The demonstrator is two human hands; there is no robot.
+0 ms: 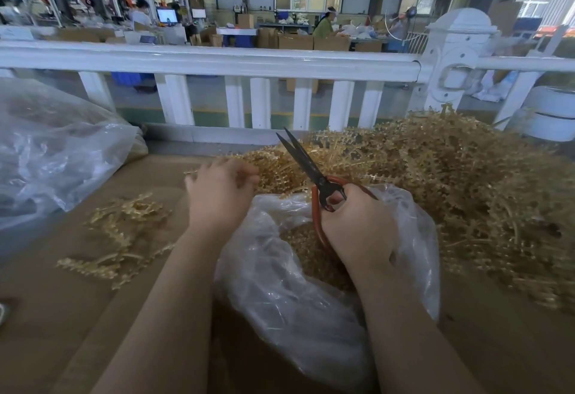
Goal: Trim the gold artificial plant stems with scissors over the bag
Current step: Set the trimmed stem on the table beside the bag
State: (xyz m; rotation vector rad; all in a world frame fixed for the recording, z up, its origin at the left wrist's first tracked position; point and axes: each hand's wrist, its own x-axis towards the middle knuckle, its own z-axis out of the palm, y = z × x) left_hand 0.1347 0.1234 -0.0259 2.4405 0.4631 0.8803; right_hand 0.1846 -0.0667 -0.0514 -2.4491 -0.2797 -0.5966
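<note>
Head view looks down on a clear plastic bag (311, 300) lying open on a brown table (62, 315); inside it sit short gold cuttings (306, 249). Above the bag, the right hand (357, 231) grips the red handles of the scissors (306, 161), blades slightly apart. Left of the bag, the left hand (217, 194) has curled fingers at the edge of the gold stems pile (451, 182); whether it pinches a stem, I cannot tell. Further left of the bag lie loose trimmed stems (121, 238) and a second plastic bag (56, 150).
</note>
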